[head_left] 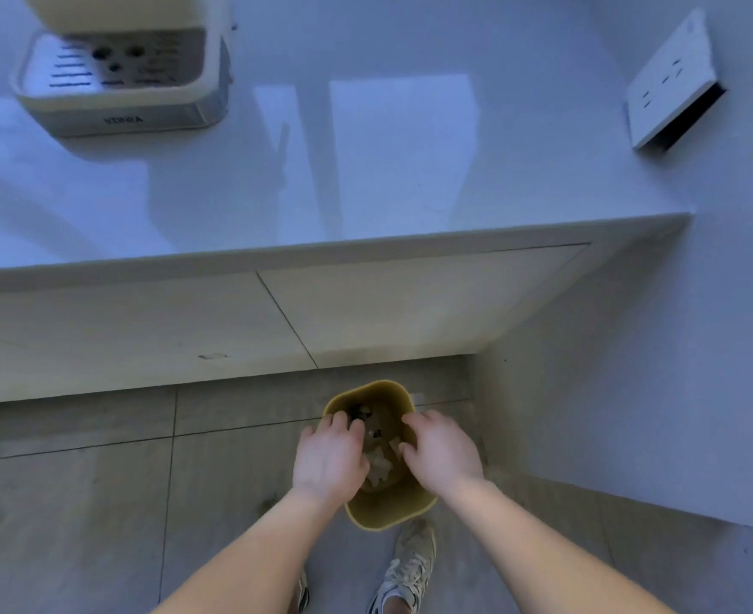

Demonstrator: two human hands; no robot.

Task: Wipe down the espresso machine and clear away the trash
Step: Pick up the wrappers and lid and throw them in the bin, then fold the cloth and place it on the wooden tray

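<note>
Both hands hang over the yellow bin point(388, 509) on the floor, hiding part of the crumpled trash point(379, 469) inside. Right hand point(443, 452) is spread, empty; left hand point(330, 458) curls down, palm hidden, grip unclear. Espresso machine point(122, 82) on the bench point(365, 170), top cut off.

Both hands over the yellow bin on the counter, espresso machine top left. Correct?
No. The yellow bin stands on the floor below the counter, not on it, as the head view shows. The left hand and right hand are over it, and the espresso machine is top left.
</note>
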